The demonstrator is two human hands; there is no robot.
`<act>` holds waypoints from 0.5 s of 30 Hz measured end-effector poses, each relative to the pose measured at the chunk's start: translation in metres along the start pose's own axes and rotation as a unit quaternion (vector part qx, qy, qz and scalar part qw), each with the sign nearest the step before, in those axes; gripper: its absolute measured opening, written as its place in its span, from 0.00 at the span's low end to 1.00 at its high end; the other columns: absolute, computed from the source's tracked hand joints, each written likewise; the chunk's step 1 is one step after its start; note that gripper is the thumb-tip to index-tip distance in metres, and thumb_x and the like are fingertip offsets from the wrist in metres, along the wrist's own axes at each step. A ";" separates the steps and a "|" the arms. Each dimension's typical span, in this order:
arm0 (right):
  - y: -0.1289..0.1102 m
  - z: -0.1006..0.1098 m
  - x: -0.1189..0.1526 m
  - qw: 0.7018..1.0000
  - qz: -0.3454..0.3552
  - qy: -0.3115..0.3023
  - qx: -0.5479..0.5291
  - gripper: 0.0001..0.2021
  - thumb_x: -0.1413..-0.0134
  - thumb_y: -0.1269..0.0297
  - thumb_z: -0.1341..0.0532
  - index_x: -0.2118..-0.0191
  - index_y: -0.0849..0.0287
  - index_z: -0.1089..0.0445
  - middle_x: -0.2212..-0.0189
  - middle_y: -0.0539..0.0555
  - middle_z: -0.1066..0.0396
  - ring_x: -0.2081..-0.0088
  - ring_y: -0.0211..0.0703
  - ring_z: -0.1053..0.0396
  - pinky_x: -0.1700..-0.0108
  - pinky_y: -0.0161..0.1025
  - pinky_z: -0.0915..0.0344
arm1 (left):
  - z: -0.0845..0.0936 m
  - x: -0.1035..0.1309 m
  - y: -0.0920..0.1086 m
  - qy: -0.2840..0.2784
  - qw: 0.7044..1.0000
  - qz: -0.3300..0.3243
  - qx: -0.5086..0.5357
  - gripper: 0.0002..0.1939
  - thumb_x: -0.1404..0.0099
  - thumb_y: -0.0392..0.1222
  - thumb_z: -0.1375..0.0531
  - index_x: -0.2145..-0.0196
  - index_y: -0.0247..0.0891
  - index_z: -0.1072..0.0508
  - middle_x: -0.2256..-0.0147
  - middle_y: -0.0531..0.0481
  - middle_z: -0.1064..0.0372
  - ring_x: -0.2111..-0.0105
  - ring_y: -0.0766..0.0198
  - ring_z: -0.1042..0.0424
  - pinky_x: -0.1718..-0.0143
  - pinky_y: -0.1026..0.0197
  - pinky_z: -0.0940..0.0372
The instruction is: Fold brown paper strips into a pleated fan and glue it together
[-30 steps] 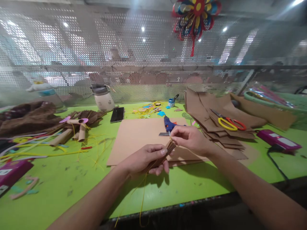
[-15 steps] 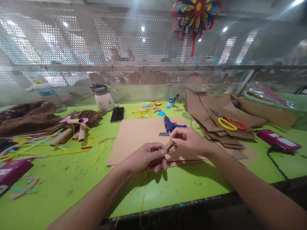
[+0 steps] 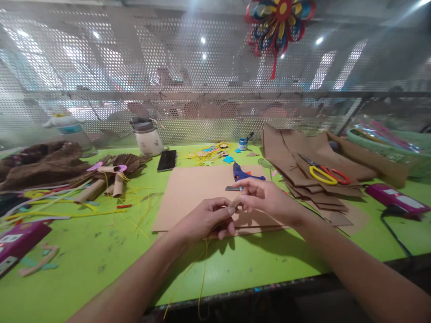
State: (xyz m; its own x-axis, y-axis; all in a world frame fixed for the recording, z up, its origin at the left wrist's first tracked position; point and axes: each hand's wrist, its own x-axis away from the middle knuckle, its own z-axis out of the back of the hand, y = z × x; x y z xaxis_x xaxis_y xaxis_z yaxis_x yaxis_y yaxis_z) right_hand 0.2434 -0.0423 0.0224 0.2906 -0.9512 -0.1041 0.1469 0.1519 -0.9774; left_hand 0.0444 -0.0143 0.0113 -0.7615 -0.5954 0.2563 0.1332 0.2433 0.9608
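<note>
Between finger and thumb my left hand (image 3: 212, 218) pinches a small rolled brown paper piece (image 3: 236, 202), with thin yellow strands (image 3: 203, 273) hanging beneath the palm. My right hand (image 3: 262, 197) is closed at the upper end of the same piece, its fingertips bent against it. Both hands are above brown cardboard sheets (image 3: 188, 193) on the green table. Just past the right hand lie a blue glue gun (image 3: 245, 173) and a grey blade (image 3: 232, 188).
Stacked brown paper (image 3: 296, 166) with scissors (image 3: 328, 174) lies right, near a purple device (image 3: 395, 199) and a green basket (image 3: 417, 148). A phone (image 3: 167, 160) and a jar (image 3: 147, 139) stand behind. Paper rolls (image 3: 89, 191) and colored strips (image 3: 63, 214) are left.
The right hand's fingers have shifted and spread a little over the small piece. The left hand keeps its pinch. The view has moved slightly, so the scene appears further right.
</note>
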 end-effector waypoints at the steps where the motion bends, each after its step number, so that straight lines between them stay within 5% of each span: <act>1: -0.001 -0.003 -0.001 1.000 -0.010 0.005 0.004 0.19 0.51 0.62 0.37 0.53 0.63 0.36 0.71 0.51 0.32 0.69 0.38 0.32 0.64 0.38 0.36 | 0.000 0.000 0.000 0.001 1.000 0.001 -0.003 0.14 0.38 0.50 0.44 0.64 0.35 0.34 0.76 0.49 0.30 0.84 0.74 0.40 0.85 0.70 0.54; 15: 0.004 -0.003 -0.006 0.999 -0.029 0.011 -0.040 0.19 0.54 0.64 0.36 0.55 0.63 0.35 0.77 0.47 0.34 0.74 0.36 0.33 0.67 0.38 0.36 | -0.003 0.004 0.001 -0.003 1.000 -0.016 0.000 0.14 0.39 0.50 0.43 0.65 0.35 0.35 0.76 0.51 0.31 0.83 0.74 0.40 0.83 0.70 0.53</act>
State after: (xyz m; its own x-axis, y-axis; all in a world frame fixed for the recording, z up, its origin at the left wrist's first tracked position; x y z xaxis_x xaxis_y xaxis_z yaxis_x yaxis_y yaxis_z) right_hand 0.2391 -0.0371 0.0189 0.2626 -0.9636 -0.0509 0.0874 0.0763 -0.9933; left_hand 0.0438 -0.0183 0.0138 -0.7696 -0.5975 0.2251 0.1096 0.2238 0.9685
